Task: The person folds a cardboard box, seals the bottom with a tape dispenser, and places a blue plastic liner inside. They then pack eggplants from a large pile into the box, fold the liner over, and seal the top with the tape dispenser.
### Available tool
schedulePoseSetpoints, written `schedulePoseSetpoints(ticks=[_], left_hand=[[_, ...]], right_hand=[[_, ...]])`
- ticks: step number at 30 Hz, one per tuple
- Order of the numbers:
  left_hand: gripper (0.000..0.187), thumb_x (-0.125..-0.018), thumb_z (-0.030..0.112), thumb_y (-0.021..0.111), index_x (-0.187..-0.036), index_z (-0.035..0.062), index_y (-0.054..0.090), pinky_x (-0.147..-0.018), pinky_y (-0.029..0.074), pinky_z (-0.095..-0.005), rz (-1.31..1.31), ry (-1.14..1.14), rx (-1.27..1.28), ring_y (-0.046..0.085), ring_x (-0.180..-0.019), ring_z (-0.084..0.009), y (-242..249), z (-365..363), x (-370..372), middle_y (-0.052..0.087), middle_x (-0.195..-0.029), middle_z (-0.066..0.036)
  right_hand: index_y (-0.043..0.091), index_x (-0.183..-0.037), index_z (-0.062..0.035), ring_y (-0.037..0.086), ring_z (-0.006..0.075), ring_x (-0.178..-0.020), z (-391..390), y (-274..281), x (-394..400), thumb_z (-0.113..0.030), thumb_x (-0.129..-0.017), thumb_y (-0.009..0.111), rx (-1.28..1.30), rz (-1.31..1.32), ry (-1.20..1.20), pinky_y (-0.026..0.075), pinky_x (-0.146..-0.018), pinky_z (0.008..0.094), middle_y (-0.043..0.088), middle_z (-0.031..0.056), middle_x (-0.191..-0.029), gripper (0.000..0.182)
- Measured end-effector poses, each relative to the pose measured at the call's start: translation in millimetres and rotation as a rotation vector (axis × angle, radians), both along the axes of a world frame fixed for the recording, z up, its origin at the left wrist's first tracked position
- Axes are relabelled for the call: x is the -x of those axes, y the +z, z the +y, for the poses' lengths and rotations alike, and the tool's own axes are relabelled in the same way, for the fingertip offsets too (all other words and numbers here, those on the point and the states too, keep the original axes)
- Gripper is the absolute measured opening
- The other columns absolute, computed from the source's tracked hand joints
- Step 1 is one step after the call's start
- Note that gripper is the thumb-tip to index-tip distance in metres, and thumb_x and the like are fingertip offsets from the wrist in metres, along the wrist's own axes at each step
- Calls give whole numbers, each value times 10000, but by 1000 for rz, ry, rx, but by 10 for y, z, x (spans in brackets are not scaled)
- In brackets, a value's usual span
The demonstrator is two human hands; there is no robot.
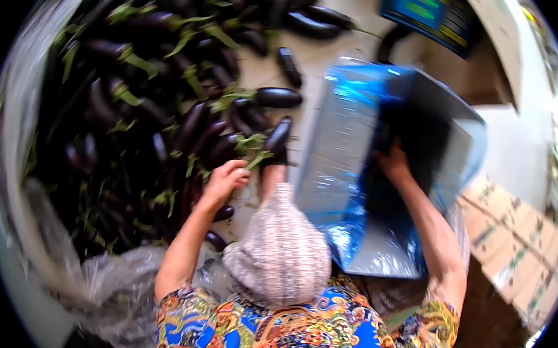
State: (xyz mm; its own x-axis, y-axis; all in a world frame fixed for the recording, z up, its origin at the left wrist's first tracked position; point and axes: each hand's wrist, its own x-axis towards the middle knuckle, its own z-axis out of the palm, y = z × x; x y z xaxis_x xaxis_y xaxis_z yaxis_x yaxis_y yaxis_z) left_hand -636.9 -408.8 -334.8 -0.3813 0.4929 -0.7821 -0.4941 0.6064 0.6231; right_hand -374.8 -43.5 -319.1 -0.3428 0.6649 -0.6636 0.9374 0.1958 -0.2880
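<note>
Wearing patterned shirt [340, 317], bending cloth-covered leg [283, 252] between hands; loosely opening left hand [227, 180] beside heaped eggplants [193, 126]; reaching right hand [394, 163], grip unclear, into blue-lined box [347, 124].

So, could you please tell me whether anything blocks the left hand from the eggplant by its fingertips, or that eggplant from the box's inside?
Nothing visible lies between the left hand and that eggplant. Between the eggplant and the inside of the box stands the box's left side wall, draped with bluish plastic.
</note>
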Motion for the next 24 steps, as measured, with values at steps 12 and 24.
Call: schedulePoseSetpoints(ticks=[12, 24], left_hand=[[203, -889, 98, 605, -1062, 13, 669, -749, 537, -297, 612, 110, 160, 651, -819, -146, -26, -712, -304, 684, -916, -71], [766, -829, 284, 707, -1461, 67, 334, -1073, 355, -525, 881, 191, 936, 377, -1340, -419, -575, -2412, 1415, 407, -1436, -242]], right_hand=[[172, -1506, -46, 572, 508, -1101, 152, -422, -305, -458, -869, 628, -163, 94, 197, 487, -900, 512, 583, 374, -1168, 885], [438, -1365, -25, 626, 491, -942, -215, 777, 55, -203, -865, 628, -129, -177, 625, 497, -828, 551, 652, 323, -970, 564]])
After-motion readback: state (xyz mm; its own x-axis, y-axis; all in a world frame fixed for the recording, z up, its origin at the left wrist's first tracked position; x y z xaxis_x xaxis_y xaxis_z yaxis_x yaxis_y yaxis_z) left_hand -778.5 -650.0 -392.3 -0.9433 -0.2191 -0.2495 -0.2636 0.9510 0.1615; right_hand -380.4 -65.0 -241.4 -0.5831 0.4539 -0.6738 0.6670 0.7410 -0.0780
